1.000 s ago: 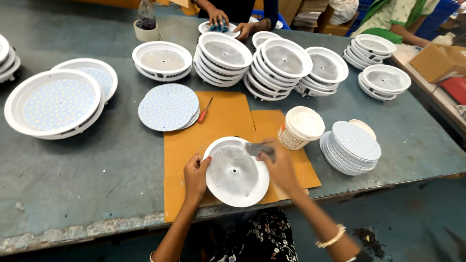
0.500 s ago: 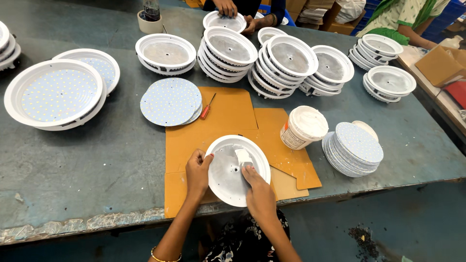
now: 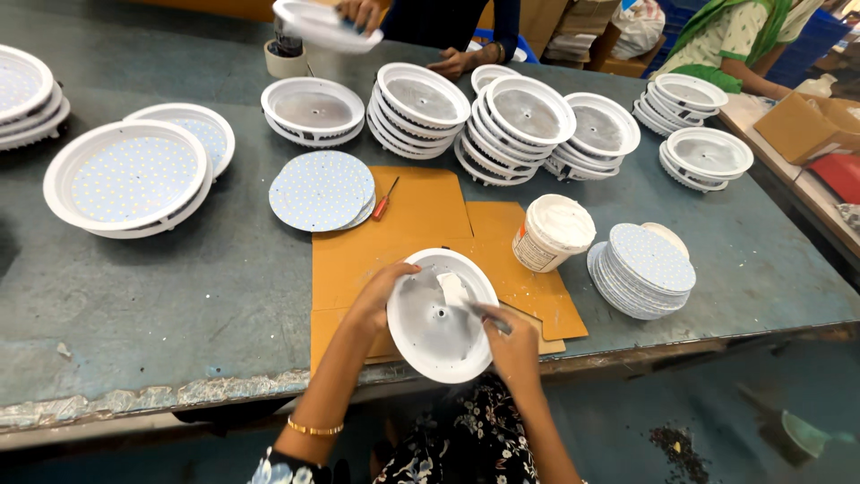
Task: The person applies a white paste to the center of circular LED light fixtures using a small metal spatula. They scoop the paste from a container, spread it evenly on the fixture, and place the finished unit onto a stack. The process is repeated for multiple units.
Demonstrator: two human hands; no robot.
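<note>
A round white lamp housing (image 3: 436, 324) lies on orange cardboard (image 3: 421, 224) at the table's front edge, tilted toward me. My left hand (image 3: 381, 296) grips its left rim. My right hand (image 3: 508, 339) holds a small flat spreader (image 3: 459, 294) whose white-smeared blade lies inside the housing's bowl. A white tub of paste (image 3: 553, 233) stands just behind, to the right. Beside the tub sits a stack of round dotted circuit discs (image 3: 643, 269).
Stacks of white housings (image 3: 502, 125) crowd the back of the grey table (image 3: 143, 287). Two dotted discs (image 3: 321, 190) and a red screwdriver (image 3: 385, 199) lie left of the cardboard. Finished lamps (image 3: 130, 179) sit at left. Other people work at the far edge, one lifting a housing (image 3: 324, 25).
My right hand has drawn back from the housing's middle to its right side, dragging the spreader. The housing has tipped toward me. A person at the back has lifted a housing.
</note>
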